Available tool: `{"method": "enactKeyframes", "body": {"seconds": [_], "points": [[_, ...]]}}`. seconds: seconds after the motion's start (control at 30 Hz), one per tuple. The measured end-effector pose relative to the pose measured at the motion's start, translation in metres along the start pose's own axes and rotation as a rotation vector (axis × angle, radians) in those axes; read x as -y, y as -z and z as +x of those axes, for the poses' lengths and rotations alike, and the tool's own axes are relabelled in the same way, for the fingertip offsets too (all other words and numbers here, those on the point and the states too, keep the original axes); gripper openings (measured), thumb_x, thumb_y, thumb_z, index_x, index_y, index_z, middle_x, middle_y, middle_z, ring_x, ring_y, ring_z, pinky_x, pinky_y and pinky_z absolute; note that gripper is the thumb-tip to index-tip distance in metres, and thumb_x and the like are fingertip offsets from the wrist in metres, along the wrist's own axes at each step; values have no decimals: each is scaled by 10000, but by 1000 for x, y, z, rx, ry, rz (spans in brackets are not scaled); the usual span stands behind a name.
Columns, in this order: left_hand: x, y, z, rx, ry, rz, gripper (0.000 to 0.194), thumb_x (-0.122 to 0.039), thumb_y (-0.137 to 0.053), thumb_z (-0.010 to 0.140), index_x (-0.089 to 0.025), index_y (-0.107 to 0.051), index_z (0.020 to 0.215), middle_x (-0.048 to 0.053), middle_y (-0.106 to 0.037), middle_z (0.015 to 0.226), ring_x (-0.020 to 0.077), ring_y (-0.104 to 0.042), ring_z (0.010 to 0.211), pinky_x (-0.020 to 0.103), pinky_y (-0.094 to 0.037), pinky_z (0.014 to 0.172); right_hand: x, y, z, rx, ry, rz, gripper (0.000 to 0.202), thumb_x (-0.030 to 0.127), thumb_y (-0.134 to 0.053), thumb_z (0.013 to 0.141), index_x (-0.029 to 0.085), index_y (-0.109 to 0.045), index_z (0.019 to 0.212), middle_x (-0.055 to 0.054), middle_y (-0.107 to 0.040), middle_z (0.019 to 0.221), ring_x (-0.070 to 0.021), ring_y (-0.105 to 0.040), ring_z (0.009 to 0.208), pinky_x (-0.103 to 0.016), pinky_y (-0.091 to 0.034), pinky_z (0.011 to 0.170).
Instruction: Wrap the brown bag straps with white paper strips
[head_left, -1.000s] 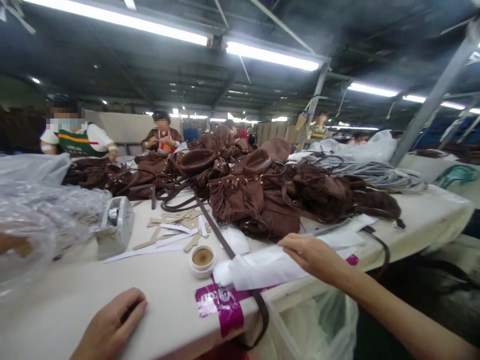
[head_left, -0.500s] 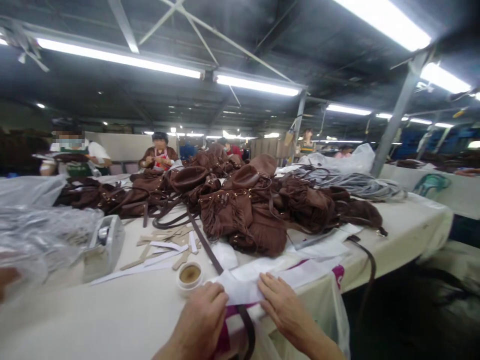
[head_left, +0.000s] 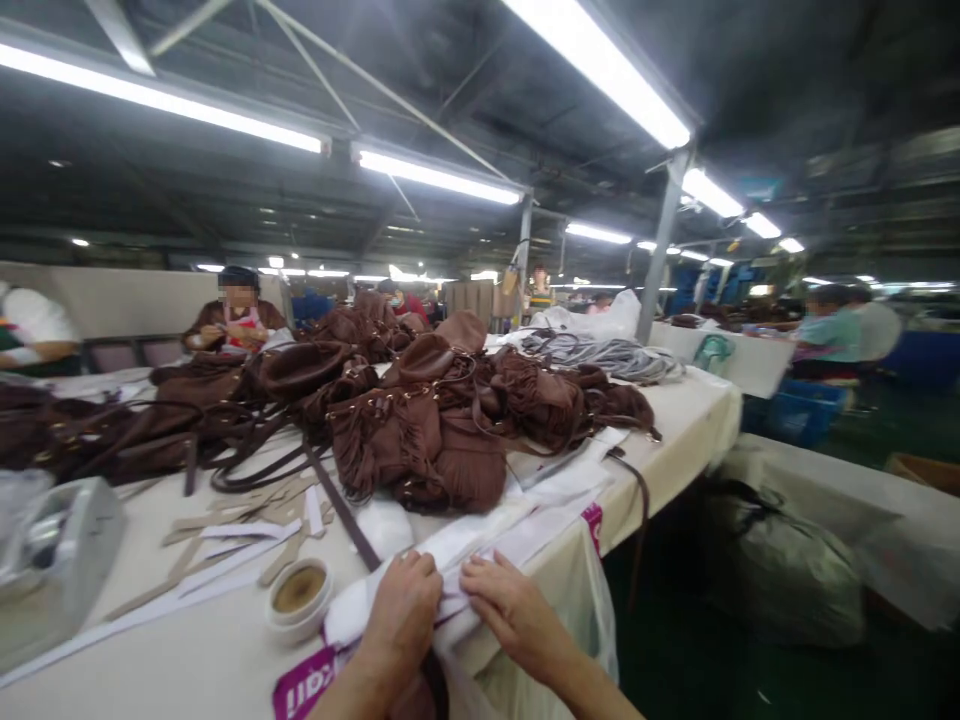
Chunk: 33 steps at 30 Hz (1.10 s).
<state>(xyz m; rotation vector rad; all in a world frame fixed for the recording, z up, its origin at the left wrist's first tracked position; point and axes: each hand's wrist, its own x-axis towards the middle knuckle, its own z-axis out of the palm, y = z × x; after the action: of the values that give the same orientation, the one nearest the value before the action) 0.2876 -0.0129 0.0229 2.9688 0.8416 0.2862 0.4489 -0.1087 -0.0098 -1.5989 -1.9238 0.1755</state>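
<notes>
White sheet material with purple printed parts lies along the table's near edge. My left hand rests on it with curled fingers pressed together, apparently gripping its edge. Close by on the right, my right hand presses on the same material, fingers bent and lying on top. A dark brown strap runs under the white material and shows again below my left hand. Left of my left hand stands a round white tub with brown contents. Beyond the hands are heaped brown fringed bags.
Paper and tan strips lie at the left near a grey tape dispenser. Grey cords are piled farther back. A stuffed plastic bag sits right of the table. A person is across the table.
The view has swung right, so the table's things appear farther left. My hands are closer together on the white material, and more purple print shows beside my left hand.
</notes>
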Motion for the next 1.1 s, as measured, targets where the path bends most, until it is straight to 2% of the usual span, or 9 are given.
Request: {"method": "enactKeyframes", "body": {"seconds": [0.1, 0.2, 0.27, 0.47, 0.6, 0.7, 0.77, 0.97, 1.1], "points": [[8, 12, -22, -44, 23, -27, 139, -225, -597, 899, -197, -704, 983, 70, -685, 1143, 257, -577, 1117, 411, -461, 1008, -23, -8, -5, 23, -20, 26, 306, 259, -468, 972, 265, -670, 1202, -107, -644, 1323, -303, -544, 1292, -643, -330, 1118], [34, 30, -55, -276, 168, 17, 347, -301, -580, 907, -197, -608, 1237, 112, -534, 1415, 314, -432, 1319, 527, -336, 1134, -49, -22, -4, 6, 52, -8, 343, 318, -453, 973, 270, -663, 1240, -109, -638, 1321, -332, -549, 1278, -688, -352, 1083], [57, 42, -79, -372, 294, 88, 310, -253, -493, 932, -179, -625, 1203, 150, -490, 1455, 352, -366, 1376, 609, -271, 1145, -57, -28, -4, -22, 112, -49, 351, 318, -439, 974, 277, -669, 1236, -101, -644, 1309, -329, -565, 1260, -675, -395, 1057], [110, 54, -100, -106, 347, 23, 221, -288, -500, 906, -216, -702, 963, 128, -362, 1558, 440, -150, 1468, 699, -117, 1132, -58, -26, -6, -55, 190, -163, 353, 290, -466, 969, 272, -644, 1272, -77, -649, 1299, -306, -585, 1234, -603, -477, 1010], [120, 57, -87, -170, 404, -330, 354, -350, -374, 930, -202, -629, 734, 113, -557, 1368, 365, -352, 1383, 591, -222, 1146, -59, -23, -5, -19, 178, -150, 359, 287, -473, 971, 285, -625, 1296, -69, -637, 1319, -288, -568, 1255, -575, -455, 1046], [128, 58, -81, -198, 473, -471, 264, -384, -536, 805, -178, -586, 962, 143, -594, 1209, 318, -518, 1184, 489, -407, 1045, -53, -21, -6, -4, 134, -132, 355, 295, -464, 974, 279, -636, 1283, -79, -625, 1336, -293, -556, 1270, -596, -428, 1065], [135, 59, -83, -120, 475, -524, 547, -380, -666, 674, -157, -532, 1155, 147, -586, 1240, 316, -540, 1158, 462, -448, 1016, -47, -19, -5, -6, 109, -112, 359, 302, -448, 974, 255, -650, 1266, -100, -629, 1328, -306, -556, 1270, -627, -413, 1066], [150, 74, -97, 175, 353, -760, 805, -389, -627, 719, -202, -350, 1451, 110, -349, 1570, 296, -309, 1441, 452, -248, 1186, -37, -16, -4, 16, 53, -26, 382, 303, -424, 974, 203, -650, 1265, -140, -621, 1335, -316, -535, 1296, -667, -344, 1103], [148, 76, -97, 275, 337, -585, 838, -246, -648, 608, -194, -444, 1419, 111, -270, 1607, 318, -244, 1472, 460, -217, 1197, -28, -13, -4, -4, 11, 34, 365, 278, -447, 965, 217, -654, 1259, -137, -624, 1337, -308, -534, 1301, -640, -330, 1125]]}}
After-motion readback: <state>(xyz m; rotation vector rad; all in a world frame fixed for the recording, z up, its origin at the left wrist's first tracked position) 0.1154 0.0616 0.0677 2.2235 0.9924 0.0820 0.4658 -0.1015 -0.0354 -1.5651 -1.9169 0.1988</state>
